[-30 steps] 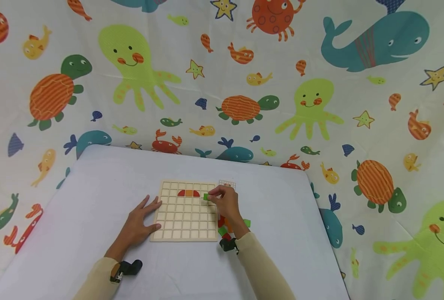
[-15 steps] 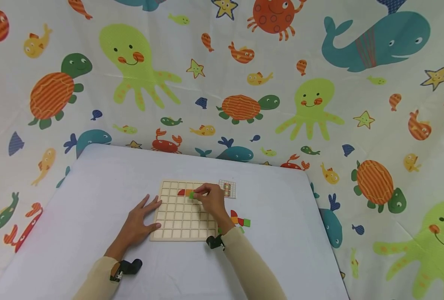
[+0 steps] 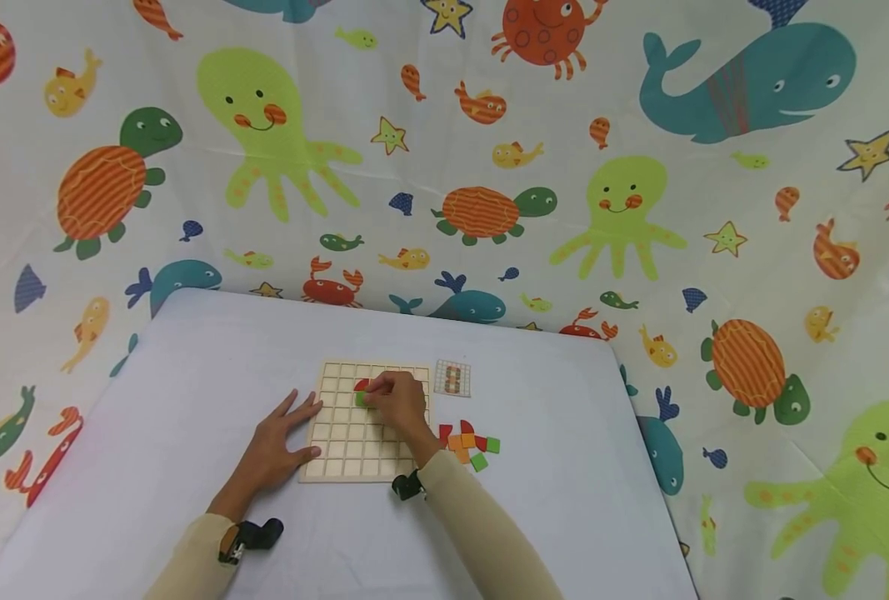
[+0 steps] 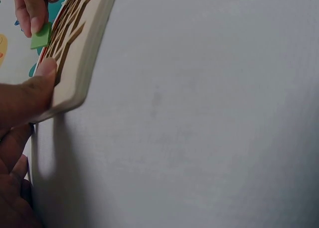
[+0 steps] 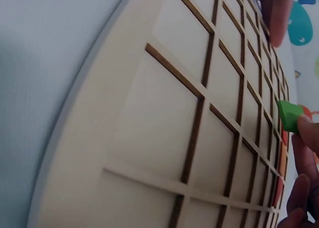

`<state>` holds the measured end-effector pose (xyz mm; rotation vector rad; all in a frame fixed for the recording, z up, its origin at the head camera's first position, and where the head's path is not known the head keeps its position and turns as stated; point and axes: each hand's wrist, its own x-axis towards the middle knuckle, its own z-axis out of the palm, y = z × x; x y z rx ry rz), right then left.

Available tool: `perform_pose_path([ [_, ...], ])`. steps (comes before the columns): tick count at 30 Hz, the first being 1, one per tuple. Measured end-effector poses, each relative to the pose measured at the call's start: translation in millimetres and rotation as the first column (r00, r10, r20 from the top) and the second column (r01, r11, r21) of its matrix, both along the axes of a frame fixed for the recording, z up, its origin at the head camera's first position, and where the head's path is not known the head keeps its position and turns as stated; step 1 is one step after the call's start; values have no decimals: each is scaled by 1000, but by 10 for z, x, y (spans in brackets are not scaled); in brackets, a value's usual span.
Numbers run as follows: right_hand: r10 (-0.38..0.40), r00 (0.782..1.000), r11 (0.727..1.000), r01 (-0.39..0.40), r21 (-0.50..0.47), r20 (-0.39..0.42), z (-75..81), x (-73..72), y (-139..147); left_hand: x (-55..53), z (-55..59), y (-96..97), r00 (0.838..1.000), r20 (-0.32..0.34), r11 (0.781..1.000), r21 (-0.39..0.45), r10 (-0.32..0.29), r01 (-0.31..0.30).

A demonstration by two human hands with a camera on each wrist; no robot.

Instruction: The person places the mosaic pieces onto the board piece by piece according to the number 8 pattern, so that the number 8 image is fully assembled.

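Observation:
A wooden grid board point(image 3: 342, 479) lies on the white table. At its left edge rests my left hand point(image 3: 282, 437), fingers spread; in the left wrist view its thumb point(image 4: 46, 71) touches the board's rim. Over the upper part of the board, my right hand point(image 3: 399, 404) pinches a green square tile point(image 3: 361, 399) between thumb and fingertips. The tile looks tilted in the right wrist view. Just beyond it, a red rounded tile point(image 3: 362, 385) sits in a cell; in the right wrist view an orange tile point(image 5: 283, 160) shows in the same row. My hand hides other cells.
A small pattern card point(image 3: 453, 379) with a printed grid lies past the board's upper right corner. Several loose tiles, including an orange tile point(image 3: 462, 455) and a green tile point(image 3: 478, 462), lie right of the board. A sea-animal cloth point(image 3: 414, 167) hangs behind the table.
My right hand has moved left across the board with the green tile, from the right-hand columns to below the red tile. The card and loose tiles have come into fuller view. My left hand stays put.

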<state>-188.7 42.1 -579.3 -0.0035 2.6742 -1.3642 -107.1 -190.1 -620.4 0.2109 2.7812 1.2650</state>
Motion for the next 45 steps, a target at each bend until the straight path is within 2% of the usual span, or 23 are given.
perform_pose_path([
  [6,-1,1000,996,2,94,-7,-58,-10,-79,1,-1,-4,1000,-10,1000,5,3,-3],
  [11,14,1000,991,-11,136,-16,-72,-5,-90,11,10,-12,1000,-20,1000,10,4,-4],
  [24,44,995,985,-28,172,-92,-170,-35,-108,-7,19,-6,1000,-15,1000,13,0,0],
  [34,61,996,996,-56,70,-59,-82,72,63,-5,21,12,1000,-10,1000,-3,3,-3],
  [38,42,998,999,-42,13,-38,-26,119,239,-4,24,17,1000,-2,1000,-11,3,-3],
  [45,61,998,997,-61,-36,-7,7,204,633,-3,42,4,1000,15,1000,-5,5,-5],
])
